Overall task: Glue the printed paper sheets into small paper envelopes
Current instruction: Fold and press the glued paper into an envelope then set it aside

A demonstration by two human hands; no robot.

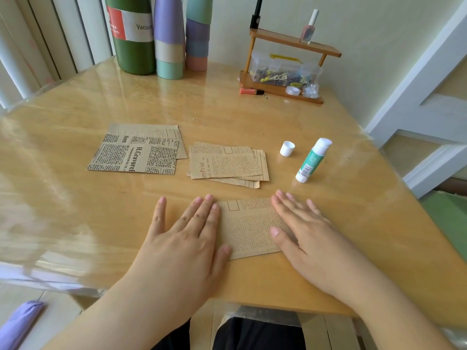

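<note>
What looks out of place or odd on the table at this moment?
The glue stick stands uncapped, its white cap lying apart beside it, so it may dry. The middle paper stack is fanned unevenly. Nothing looks spilled or damaged.

A single head-worn wide-angle camera looks forward and steeply down from the wooden table's (106, 102) near edge, close above the left hand (184, 238) and right hand (310, 238), facing the far wall (379, 29); no second view
</note>
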